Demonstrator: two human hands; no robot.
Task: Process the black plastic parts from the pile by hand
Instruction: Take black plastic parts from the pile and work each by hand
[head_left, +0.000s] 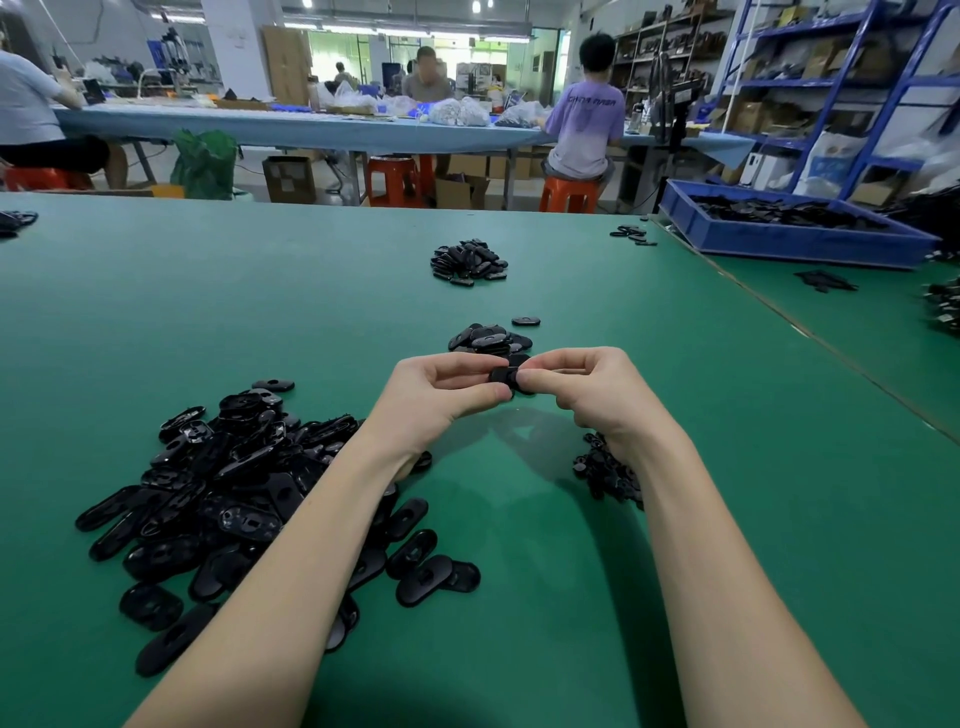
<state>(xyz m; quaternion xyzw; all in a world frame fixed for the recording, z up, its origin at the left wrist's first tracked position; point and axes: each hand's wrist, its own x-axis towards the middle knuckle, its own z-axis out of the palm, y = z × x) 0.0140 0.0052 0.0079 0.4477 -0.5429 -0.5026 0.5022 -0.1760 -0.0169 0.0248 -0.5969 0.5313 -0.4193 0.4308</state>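
A big pile of black oval plastic parts (234, 488) lies on the green table (208, 312) at the lower left, partly under my left forearm. My left hand (441, 395) and my right hand (587, 389) meet above the table's middle and pinch one black part (504, 375) between their fingertips. Just behind the hands sits a small heap of the same parts (491, 338). A smaller dark cluster of pieces (605, 467) lies under my right wrist, partly hidden.
Another heap of black parts (469, 261) lies farther back at the centre. A blue bin (789, 239) full of black parts stands at the back right. A few loose parts (631, 234) lie near it. People sit at a far table.
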